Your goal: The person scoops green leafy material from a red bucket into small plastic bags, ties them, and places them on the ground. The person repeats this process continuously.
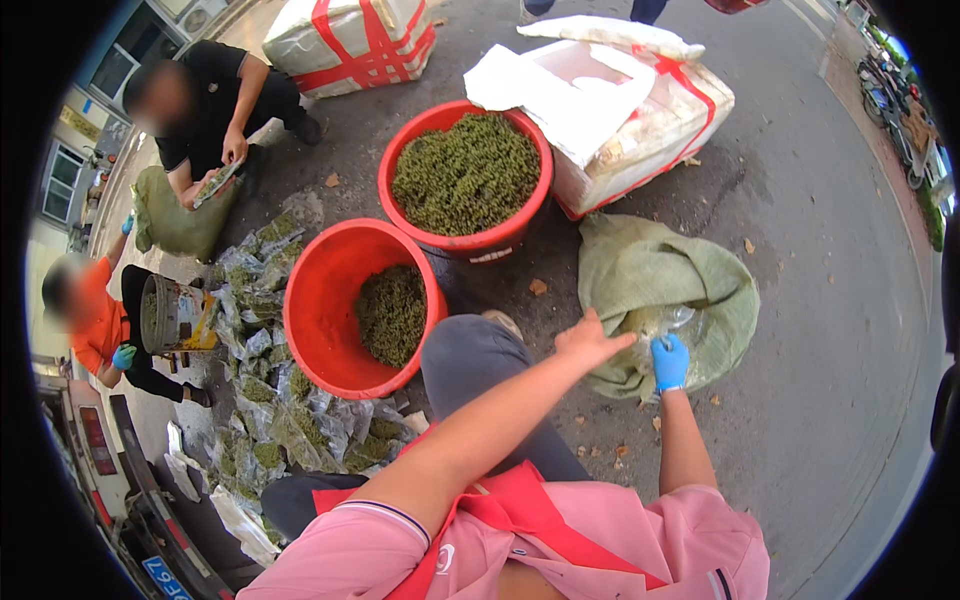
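Note:
My left hand (592, 340) is bare and reaches across my knee to the mouth of a green woven sack (640, 270) on the pavement, fingers spread at its rim. My right hand (669, 361) wears a blue glove and is closed on a clear plastic bag (668, 322) inside the sack's opening. A red tub (335, 300) partly filled with small green clusters stands left of my knee. A second red tub (470, 180), heaped with the same green clusters, stands behind it.
Many clear bags of green clusters (260, 400) lie piled at the left. Two people crouch there, one in black (215, 100) holding a bag, one in orange (95, 320) with a metal bucket (175, 315). White foam boxes with red tape (640, 120) stand behind the tubs.

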A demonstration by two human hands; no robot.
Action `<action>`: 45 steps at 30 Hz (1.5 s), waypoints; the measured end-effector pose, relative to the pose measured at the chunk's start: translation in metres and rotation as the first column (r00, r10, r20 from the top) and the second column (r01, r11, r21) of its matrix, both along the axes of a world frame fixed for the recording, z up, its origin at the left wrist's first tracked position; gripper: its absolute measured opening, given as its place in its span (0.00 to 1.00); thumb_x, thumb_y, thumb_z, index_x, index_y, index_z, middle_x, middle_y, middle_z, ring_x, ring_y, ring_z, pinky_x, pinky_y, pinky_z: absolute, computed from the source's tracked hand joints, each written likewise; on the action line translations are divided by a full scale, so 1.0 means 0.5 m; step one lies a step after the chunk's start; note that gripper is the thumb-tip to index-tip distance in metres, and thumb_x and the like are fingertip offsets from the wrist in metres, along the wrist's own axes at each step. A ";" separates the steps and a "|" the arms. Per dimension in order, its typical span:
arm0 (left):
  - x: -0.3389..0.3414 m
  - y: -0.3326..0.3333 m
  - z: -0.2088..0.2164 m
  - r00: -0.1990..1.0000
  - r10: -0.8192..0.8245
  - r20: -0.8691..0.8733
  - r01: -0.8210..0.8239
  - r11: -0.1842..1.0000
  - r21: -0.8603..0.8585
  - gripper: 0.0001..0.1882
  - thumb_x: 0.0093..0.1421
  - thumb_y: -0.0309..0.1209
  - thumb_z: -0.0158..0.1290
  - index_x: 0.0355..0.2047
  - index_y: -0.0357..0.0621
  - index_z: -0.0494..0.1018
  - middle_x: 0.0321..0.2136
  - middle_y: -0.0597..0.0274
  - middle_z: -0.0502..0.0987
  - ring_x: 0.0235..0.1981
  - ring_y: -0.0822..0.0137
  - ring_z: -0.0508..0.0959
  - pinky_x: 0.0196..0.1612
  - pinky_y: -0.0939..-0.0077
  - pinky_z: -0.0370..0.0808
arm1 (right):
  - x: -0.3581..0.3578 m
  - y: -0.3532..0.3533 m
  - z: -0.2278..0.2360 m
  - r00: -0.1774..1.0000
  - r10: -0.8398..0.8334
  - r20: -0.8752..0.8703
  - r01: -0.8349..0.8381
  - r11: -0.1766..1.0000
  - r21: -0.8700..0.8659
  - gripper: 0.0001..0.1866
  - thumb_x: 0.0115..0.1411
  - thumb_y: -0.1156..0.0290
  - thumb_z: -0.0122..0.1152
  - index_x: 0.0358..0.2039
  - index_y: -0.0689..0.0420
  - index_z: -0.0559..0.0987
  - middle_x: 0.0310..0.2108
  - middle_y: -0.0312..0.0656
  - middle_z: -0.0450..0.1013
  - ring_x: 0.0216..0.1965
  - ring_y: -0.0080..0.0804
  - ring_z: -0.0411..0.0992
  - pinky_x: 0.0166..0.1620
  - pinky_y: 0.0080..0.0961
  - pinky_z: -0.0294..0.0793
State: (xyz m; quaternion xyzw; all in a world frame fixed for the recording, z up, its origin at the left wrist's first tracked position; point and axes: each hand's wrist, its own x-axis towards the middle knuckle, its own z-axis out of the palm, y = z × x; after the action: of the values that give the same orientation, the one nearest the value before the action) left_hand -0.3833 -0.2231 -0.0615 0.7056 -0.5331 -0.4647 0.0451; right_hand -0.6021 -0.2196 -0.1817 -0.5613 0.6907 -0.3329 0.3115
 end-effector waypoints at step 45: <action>0.824 0.803 -0.170 0.126 0.972 0.200 -0.934 0.185 -0.306 0.18 0.48 0.42 0.51 0.37 0.47 0.70 0.34 0.56 0.76 0.37 0.56 0.75 0.39 0.62 0.69 | 0.736 0.103 0.572 0.297 0.954 -0.030 -0.951 0.293 -0.101 0.10 0.57 0.71 0.52 0.36 0.64 0.74 0.24 0.39 0.71 0.24 0.18 0.65 0.30 0.16 0.67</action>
State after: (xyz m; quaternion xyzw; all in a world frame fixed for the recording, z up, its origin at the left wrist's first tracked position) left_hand 0.0288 0.1784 -0.1467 0.9480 0.0174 -0.1650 0.2715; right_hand -0.2341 -0.1682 0.1043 -0.8698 0.2006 -0.1274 0.4324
